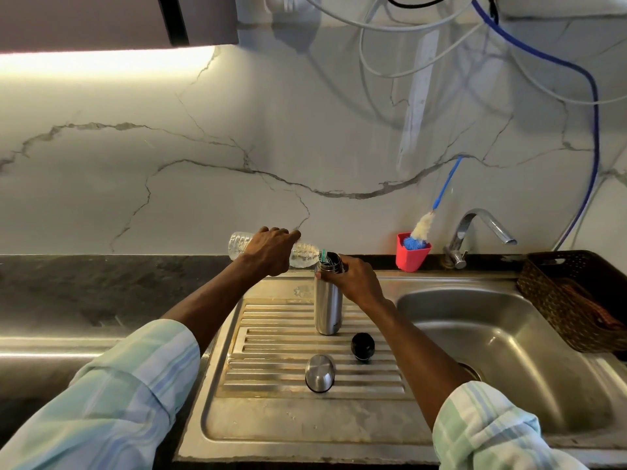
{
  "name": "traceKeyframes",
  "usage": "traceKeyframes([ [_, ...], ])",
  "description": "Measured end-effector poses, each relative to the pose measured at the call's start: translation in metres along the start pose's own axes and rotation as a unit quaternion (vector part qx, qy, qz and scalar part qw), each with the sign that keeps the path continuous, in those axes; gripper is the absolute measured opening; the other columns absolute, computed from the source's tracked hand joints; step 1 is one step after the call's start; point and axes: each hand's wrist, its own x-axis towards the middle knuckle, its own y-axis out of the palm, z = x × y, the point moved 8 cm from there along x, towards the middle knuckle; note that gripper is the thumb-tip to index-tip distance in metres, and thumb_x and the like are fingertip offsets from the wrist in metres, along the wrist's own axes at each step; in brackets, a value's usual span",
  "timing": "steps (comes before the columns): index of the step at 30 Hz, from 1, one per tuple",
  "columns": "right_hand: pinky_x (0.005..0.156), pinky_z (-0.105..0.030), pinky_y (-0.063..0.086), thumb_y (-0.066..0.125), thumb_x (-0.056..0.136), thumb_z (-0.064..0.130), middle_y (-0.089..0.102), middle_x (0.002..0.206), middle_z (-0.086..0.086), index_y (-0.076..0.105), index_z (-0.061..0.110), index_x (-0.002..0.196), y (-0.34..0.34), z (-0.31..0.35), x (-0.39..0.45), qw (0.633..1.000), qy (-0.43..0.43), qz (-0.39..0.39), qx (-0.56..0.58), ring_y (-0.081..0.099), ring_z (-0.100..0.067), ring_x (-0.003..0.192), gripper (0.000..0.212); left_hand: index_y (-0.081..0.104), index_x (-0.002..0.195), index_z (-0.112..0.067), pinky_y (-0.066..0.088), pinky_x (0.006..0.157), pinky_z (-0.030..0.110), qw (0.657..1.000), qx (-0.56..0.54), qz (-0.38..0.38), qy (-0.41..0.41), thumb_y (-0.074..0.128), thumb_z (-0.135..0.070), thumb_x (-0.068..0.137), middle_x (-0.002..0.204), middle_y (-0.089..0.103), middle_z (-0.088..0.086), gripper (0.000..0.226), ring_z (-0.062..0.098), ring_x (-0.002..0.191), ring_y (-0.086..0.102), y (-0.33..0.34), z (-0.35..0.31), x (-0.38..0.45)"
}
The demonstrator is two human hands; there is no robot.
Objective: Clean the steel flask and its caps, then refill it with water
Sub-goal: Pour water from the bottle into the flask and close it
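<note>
The steel flask (pixel 327 307) stands upright and uncapped on the ribbed drainboard (pixel 271 337). My right hand (pixel 356 278) grips its neck just below the open mouth. My left hand (pixel 271 249) holds a clear plastic water bottle (pixel 302 254) tipped on its side, its mouth right at the flask's opening. In front of the flask lie the steel outer cap (pixel 320 373) and the black inner cap (pixel 362 346), both loose on the drainboard.
The sink basin (pixel 502 344) lies to the right, with a chrome tap (pixel 475 228) behind it. A red cup (pixel 412 254) holds a blue bottle brush (pixel 424 228). A dark woven basket (pixel 559 293) sits at far right. Dark counter (pixel 101 293) spreads to the left.
</note>
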Motion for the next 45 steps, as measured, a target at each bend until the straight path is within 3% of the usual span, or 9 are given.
traceKeyframes([
  [5,0.067,-0.028,0.055,0.073,0.075,0.060,0.072,0.092,0.002,0.068,0.019,0.113,0.000,0.000,0.000,1.000,0.002,0.004,-0.009,0.065,-0.010,0.080,0.056,0.043,0.138,-0.014,0.039,0.103,0.041,1.000,0.010,-0.001,0.002,0.068,-0.017,0.085,0.123,0.062,0.009,0.059,0.028,0.112,0.059,-0.001,-0.001,0.000],
  [21,0.056,-0.017,0.038,0.073,0.076,0.058,0.069,0.088,0.005,0.068,0.017,0.111,0.000,0.002,-0.002,1.000,0.002,0.009,-0.008,0.062,-0.008,0.075,0.054,0.042,0.141,-0.015,0.037,0.106,0.041,0.999,0.040,-0.002,0.002,0.069,-0.019,0.085,0.125,0.062,0.008,0.062,0.027,0.114,0.058,-0.006,-0.003,0.001],
  [33,0.055,-0.016,0.038,0.074,0.077,0.056,0.069,0.085,0.006,0.069,0.018,0.110,-0.001,0.003,-0.002,1.000,0.002,0.012,-0.002,0.061,-0.004,0.073,0.050,0.039,0.145,-0.015,0.034,0.108,0.040,0.998,0.060,-0.003,0.000,0.070,-0.021,0.087,0.133,0.058,0.009,0.066,0.027,0.121,0.054,-0.011,-0.007,0.000],
  [38,0.063,-0.021,0.049,0.073,0.077,0.055,0.072,0.093,0.002,0.067,0.019,0.114,0.000,0.003,-0.002,1.000,-0.003,0.015,-0.002,0.065,-0.009,0.080,0.052,0.039,0.145,-0.016,0.033,0.109,0.041,0.998,0.070,0.000,-0.004,0.072,-0.022,0.086,0.134,0.057,0.009,0.068,0.027,0.124,0.053,-0.012,-0.007,0.001],
  [45,0.061,-0.019,0.046,0.074,0.078,0.053,0.071,0.091,0.003,0.068,0.018,0.111,0.000,0.002,-0.002,1.000,0.001,0.018,0.004,0.063,-0.006,0.078,0.049,0.039,0.144,-0.016,0.033,0.110,0.042,0.996,0.091,-0.004,-0.005,0.071,-0.024,0.087,0.134,0.057,0.010,0.066,0.028,0.124,0.052,-0.014,-0.010,0.002],
])
